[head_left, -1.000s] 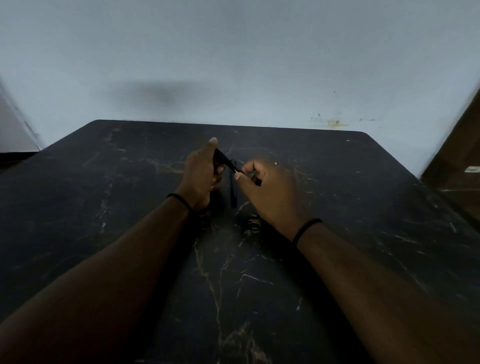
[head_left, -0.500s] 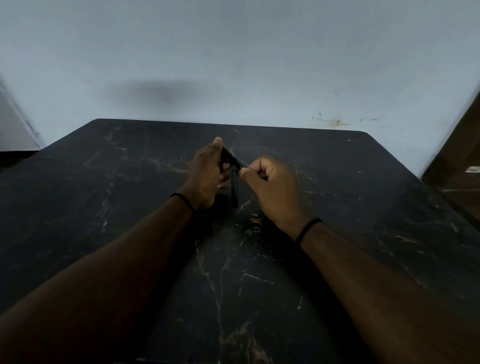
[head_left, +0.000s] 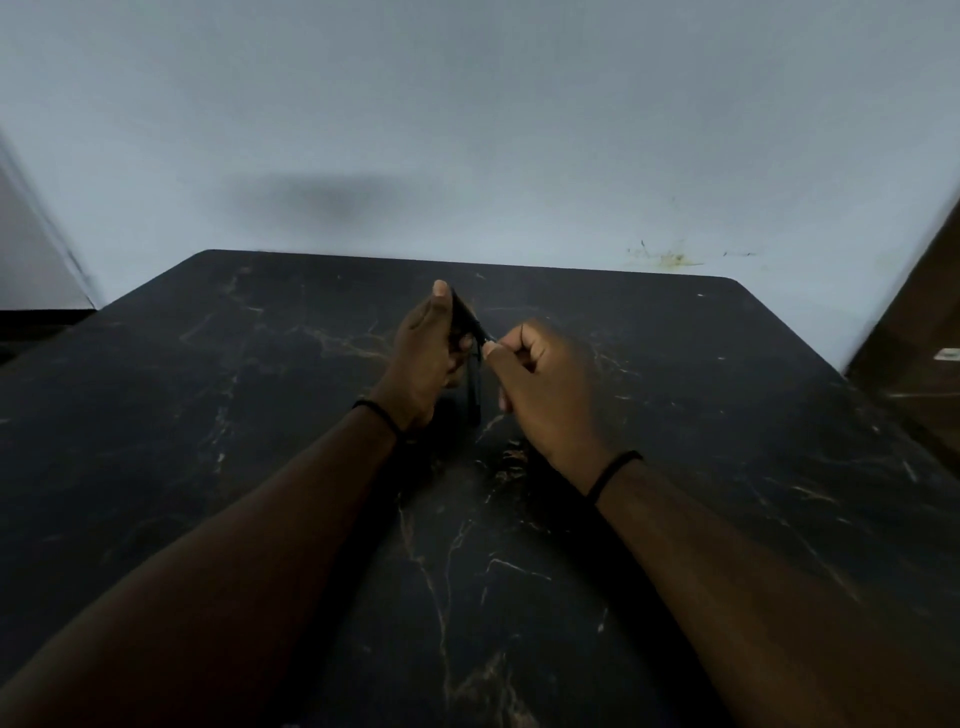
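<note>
The left hand grips a slim black object (a strap, perhaps; it's dim). The right hand pinches its end. Next, I'd guess, a steady pull.

My left hand covers most of the small black object that my right hand pinches, too dark to identify against the black table, and the bottom edge cuts off my forearms.
</note>
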